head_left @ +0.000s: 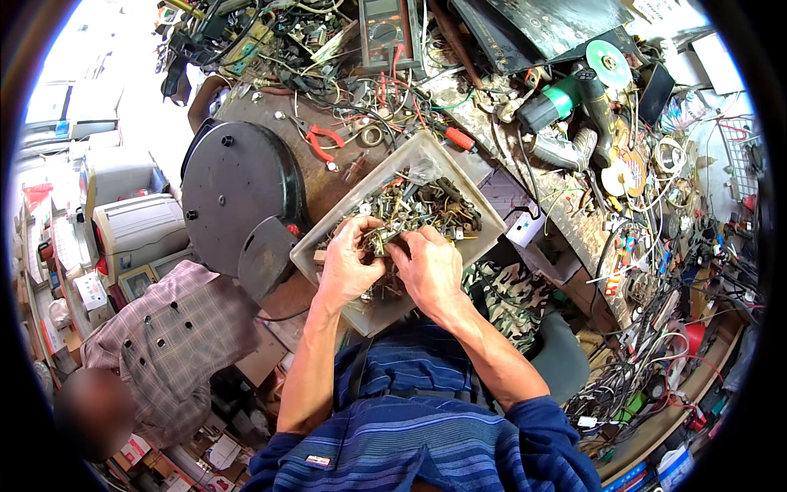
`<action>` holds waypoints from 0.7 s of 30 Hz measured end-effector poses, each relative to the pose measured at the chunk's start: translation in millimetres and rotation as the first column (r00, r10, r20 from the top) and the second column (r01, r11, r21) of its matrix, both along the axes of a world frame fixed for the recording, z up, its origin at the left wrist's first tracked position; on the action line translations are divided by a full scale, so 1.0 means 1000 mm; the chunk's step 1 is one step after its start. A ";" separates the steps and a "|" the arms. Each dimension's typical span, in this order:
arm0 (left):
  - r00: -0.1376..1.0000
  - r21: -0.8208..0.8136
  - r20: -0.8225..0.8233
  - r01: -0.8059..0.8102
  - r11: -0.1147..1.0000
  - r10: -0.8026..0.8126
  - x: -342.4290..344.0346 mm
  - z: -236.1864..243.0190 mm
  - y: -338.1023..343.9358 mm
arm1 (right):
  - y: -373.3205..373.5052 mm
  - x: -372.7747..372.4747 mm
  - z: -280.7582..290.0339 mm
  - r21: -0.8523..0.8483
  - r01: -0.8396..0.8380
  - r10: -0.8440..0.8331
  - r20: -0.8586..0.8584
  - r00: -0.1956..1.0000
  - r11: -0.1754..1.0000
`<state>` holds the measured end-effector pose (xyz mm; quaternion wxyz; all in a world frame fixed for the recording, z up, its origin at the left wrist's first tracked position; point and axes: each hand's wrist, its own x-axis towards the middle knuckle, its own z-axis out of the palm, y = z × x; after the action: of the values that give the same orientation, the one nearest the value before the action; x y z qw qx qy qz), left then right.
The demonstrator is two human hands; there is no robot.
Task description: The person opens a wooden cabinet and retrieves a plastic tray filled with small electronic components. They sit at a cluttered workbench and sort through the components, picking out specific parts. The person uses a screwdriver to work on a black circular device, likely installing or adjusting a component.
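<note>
Head view: at the frame's centre, a cluster of small metal parts is held between the fingertips of the left hand and the right hand, over the loose scrap pile in the pale tray. Both hands are curled closed on the cluster; exact finger contact cannot be told. Red-handled pliers are seen above left.

One head-worn fisheye view looks steeply down from near above the plastic tray
</note>
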<state>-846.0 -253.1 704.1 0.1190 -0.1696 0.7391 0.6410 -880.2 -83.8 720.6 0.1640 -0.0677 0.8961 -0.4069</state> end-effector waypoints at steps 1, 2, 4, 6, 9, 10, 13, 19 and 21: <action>1.000 -0.002 0.027 0.012 1.000 -0.012 0.000 0.002 0.000 | 0.000 -0.001 0.000 0.031 0.000 -0.001 0.036 0.999 1.000; 1.000 -0.002 0.026 0.012 1.000 -0.012 -0.001 0.002 0.000 | 0.000 -0.002 0.000 0.025 -0.005 0.003 0.062 0.998 1.000; 1.000 -0.002 0.024 0.014 1.000 -0.014 -0.001 0.003 0.000 | 0.001 -0.006 -0.002 0.011 -0.012 0.010 0.114 0.993 1.000; 0.999 0.050 0.035 -0.005 0.999 0.003 -0.003 0.006 0.001 | -0.001 -0.008 -0.006 0.016 -0.009 0.007 0.135 0.991 1.000; 1.000 0.041 0.025 -0.017 0.999 0.016 0.000 0.001 -0.001 | -0.001 -0.008 -0.005 0.023 -0.004 0.001 0.117 0.993 1.000; 1.000 0.022 0.017 -0.018 1.000 0.018 0.001 -0.001 -0.002 | -0.001 -0.007 -0.004 0.025 -0.002 -0.001 0.102 0.995 1.000; 0.999 0.043 0.039 -0.037 0.998 0.035 0.000 0.001 -0.003 | 0.005 -0.006 0.000 -0.160 0.109 -0.108 0.018 0.994 0.981; 0.999 -0.029 0.037 0.021 0.999 -0.020 -0.004 0.003 -0.002 | 0.032 -0.016 -0.004 -0.640 0.648 -0.043 0.697 0.715 0.413; 1.000 -0.035 0.022 0.019 0.999 -0.018 -0.004 0.004 -0.001 | 0.034 -0.018 -0.009 -0.624 0.693 -0.010 0.741 0.672 0.363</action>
<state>-850.0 -253.8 708.2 0.1302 -0.1717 0.7504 0.6249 -898.2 -49.5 712.1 0.2919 0.2077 0.4292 -0.8292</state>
